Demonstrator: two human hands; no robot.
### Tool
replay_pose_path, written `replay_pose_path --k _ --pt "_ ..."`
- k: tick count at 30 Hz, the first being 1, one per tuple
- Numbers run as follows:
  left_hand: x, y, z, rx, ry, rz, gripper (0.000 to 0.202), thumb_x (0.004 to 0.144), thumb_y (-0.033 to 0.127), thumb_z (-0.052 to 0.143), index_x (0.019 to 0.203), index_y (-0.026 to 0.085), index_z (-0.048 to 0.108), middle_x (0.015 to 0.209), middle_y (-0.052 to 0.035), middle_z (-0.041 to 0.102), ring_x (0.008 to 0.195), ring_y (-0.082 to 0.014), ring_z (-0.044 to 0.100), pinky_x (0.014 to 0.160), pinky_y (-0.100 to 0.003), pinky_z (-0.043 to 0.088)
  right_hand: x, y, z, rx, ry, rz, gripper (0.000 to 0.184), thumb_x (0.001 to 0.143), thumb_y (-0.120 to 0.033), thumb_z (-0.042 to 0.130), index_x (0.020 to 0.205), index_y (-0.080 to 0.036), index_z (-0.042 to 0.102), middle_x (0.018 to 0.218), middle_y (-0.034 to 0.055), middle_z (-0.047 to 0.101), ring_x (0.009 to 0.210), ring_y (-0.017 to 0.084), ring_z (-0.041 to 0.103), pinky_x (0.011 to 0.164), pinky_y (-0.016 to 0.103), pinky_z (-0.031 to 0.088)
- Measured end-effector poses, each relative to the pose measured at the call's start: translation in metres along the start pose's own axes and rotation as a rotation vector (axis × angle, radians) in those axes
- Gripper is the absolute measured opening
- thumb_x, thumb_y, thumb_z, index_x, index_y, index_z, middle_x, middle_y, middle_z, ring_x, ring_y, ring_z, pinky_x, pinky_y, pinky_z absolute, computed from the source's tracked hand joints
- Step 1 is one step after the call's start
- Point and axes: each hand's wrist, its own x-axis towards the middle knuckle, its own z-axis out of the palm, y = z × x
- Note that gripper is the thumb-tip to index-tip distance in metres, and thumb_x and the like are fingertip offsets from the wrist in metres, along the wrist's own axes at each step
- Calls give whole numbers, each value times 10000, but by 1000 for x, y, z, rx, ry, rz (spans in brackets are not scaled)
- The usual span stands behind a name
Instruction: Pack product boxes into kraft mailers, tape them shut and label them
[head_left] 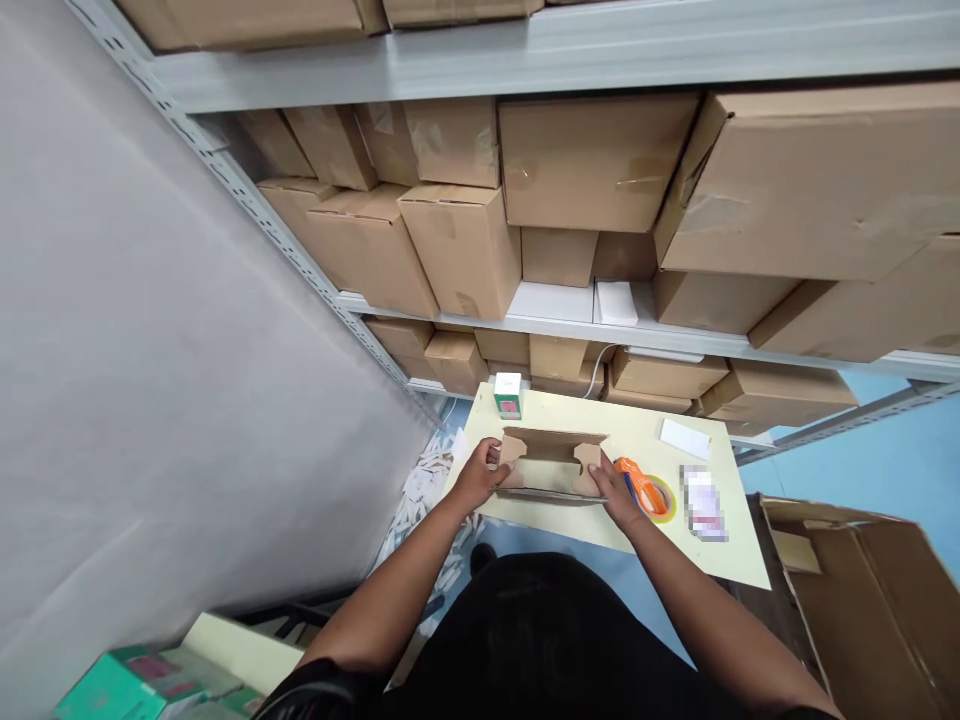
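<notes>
A small brown cardboard box (553, 460) lies open on a pale yellow table (645, 535) in front of me. My left hand (480, 472) grips the box's left end flap, fingers curled around it. My right hand (613, 488) holds the right end flap the same way. Both end flaps are folded inward over the opening. A small green and white carton (508, 394) stands at the table's far edge, just behind the box. An orange tape dispenser with a yellowish roll (649, 491) lies just right of my right hand.
A white card (685, 438) and a blurred packet (703, 503) lie on the table's right part. Metal shelving (555, 50) full of brown cartons rises behind. A large open carton (862, 590) stands at right. White scraps (424, 485) litter the floor; green boxes (120, 685) sit lower left.
</notes>
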Motion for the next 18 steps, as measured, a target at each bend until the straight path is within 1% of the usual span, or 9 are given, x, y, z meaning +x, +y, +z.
replay_pose_path --k 3,4,6,9,10,12,14,15,18 --pt "12 -22 1 61 14 -35 721 787 431 716 1409 174 459 1193 -98 571 932 -197 600 933 -411 519 13 13 4 -69 -59 6 651 807 -582 707 1386 -291 635 1466 71 608 1397 304 516 1205 506 355" --pt "16 -28 1 72 23 -41 761 796 428 707 1453 168 427 1282 -132 542 960 -207 604 944 -426 521 17 15 6 -104 -47 8 670 785 -578 728 1382 -290 634 1462 76 605 1372 307 531 1195 514 362" --pt "24 -36 0 64 27 -16 828 808 414 699 1523 175 358 1432 -180 456 1092 -248 599 960 -441 525 21 17 9 -169 17 28 726 745 -587 759 1384 -270 622 1431 100 610 1262 310 594 1134 524 423" --pt "37 -35 -6 57 -52 134 892 812 351 701 1585 221 274 1562 -175 348 1328 -300 500 1005 -433 517 14 15 13 -178 157 100 786 727 -644 755 1360 -198 617 1351 152 630 1054 293 661 981 490 531" --pt "42 -32 -10 73 -88 194 887 813 319 696 1588 235 273 1578 -162 339 1367 -300 472 1031 -431 506 9 13 15 -140 192 124 768 759 -674 712 1340 -181 621 1335 163 636 1024 289 670 946 475 546" --pt "50 -25 -16 108 -143 280 837 823 267 674 1576 253 310 1575 -137 365 1385 -284 464 1071 -425 487 -7 10 18 -9 234 151 716 868 -728 541 1321 -180 620 1342 167 639 1027 289 685 904 458 563" --pt "57 -21 -21 121 -164 313 744 838 249 654 1533 253 389 1532 -123 425 1375 -270 482 1074 -417 493 -25 9 22 93 235 100 691 944 -721 390 1350 -203 600 1391 158 623 1111 298 678 911 454 562" --pt "58 -21 -22 122 -170 323 680 847 254 650 1494 247 442 1508 -119 452 1373 -267 488 1076 -414 495 -33 9 24 100 220 44 677 957 -707 377 1371 -215 587 1421 152 606 1171 304 657 935 456 555" --pt "60 -23 -25 119 -198 356 473 876 300 648 1340 226 595 1479 -120 492 1381 -268 497 1104 -422 483 -50 8 35 -41 180 -112 625 935 -646 516 1405 -235 558 1478 144 557 1293 315 580 1012 466 521"
